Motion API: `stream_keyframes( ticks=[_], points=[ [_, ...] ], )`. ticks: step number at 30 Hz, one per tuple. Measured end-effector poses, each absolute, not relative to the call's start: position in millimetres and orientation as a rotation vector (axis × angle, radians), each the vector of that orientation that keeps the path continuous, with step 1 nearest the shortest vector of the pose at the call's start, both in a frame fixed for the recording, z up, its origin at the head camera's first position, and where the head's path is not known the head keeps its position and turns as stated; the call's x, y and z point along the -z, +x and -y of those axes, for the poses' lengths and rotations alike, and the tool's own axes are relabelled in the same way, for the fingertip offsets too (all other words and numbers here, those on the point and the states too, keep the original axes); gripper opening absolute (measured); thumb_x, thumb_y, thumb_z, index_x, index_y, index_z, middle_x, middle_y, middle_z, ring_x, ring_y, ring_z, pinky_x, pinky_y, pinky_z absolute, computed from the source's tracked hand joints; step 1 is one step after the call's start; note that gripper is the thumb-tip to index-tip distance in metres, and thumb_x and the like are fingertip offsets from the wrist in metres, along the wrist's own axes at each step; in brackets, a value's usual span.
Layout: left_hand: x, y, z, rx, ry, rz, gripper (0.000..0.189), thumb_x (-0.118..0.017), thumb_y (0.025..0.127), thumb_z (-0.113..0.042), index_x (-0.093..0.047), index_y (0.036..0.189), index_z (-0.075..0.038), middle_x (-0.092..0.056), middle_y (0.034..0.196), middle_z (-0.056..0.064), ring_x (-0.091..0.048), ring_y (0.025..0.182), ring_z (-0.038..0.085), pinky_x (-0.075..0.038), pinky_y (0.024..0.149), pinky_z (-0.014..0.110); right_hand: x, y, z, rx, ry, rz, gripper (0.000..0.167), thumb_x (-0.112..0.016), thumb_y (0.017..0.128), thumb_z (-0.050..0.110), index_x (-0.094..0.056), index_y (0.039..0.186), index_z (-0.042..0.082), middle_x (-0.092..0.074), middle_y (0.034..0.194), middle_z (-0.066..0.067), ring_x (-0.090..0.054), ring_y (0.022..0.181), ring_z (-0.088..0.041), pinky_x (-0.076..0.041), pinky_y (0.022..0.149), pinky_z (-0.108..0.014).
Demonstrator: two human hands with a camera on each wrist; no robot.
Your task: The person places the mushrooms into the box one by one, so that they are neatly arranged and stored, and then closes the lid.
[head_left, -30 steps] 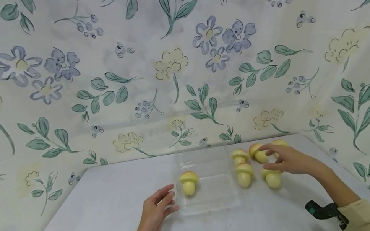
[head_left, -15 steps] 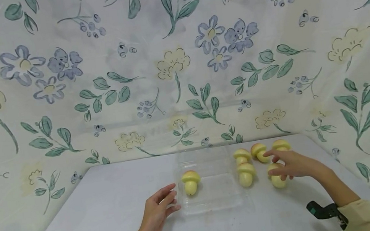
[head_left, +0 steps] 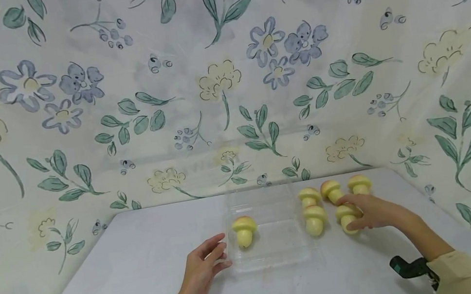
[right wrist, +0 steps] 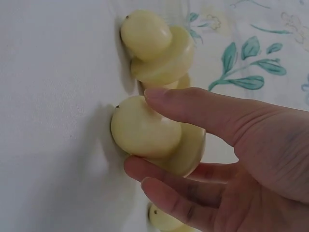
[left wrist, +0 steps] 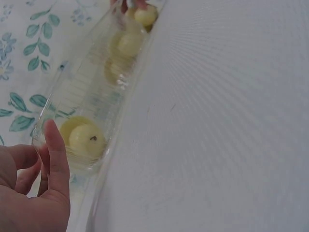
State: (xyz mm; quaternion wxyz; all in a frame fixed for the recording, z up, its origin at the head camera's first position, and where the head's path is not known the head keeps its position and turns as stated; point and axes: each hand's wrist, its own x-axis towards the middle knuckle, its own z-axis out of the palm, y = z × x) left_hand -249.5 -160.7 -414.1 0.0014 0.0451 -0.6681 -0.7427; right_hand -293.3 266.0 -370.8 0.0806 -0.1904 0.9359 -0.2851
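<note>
My right hand [head_left: 373, 211] has its thumb and fingers on either side of a yellow toy mushroom [right wrist: 145, 128], thumb at the stem and fingers by the cap. That mushroom lies on the table to the right of a clear plastic container [head_left: 275, 258]. My left hand [head_left: 203, 266] is at the container's left wall, fingers spread and slightly bent; in the left wrist view its thumb [left wrist: 58, 164] overlaps the clear side. Inside the container, near that wall, sits another toy mushroom [head_left: 244, 231] with a pinkish-yellow cap.
Just right of the container are two more mushrooms, a near one [head_left: 315, 220] and a far one [head_left: 309, 197]. Behind my right hand lie a tilted mushroom [head_left: 332, 191] and another [head_left: 359, 184]. A floral cloth [head_left: 229, 94] hangs behind the white table [head_left: 155, 245].
My right hand has come down from above the nearest right-hand mushroom and closed thumb and fingers around it; the mushroom shifted slightly. The left hand has stayed at the container.
</note>
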Motion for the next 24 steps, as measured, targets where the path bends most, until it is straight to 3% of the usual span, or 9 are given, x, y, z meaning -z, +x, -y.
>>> stream_keyframes(
  ticks=[24],
  points=[
    [413.0,-247.2,160.7,2.348,0.126,2.081,0.043,-0.066,0.093,-0.007,-0.056,0.133,0.004,-0.059,0.100,0.004,-0.060,0.082,0.015,-0.060,0.069,0.025,379.2,-296.9,-260.2,0.724,-0.647,-2.885,0.070,-0.084,0.073,0.014,-0.049,0.134,0.009,-0.060,0.113,-0.008,-0.051,0.091,-0.019,-0.045,0.070,-0.030]
  ],
)
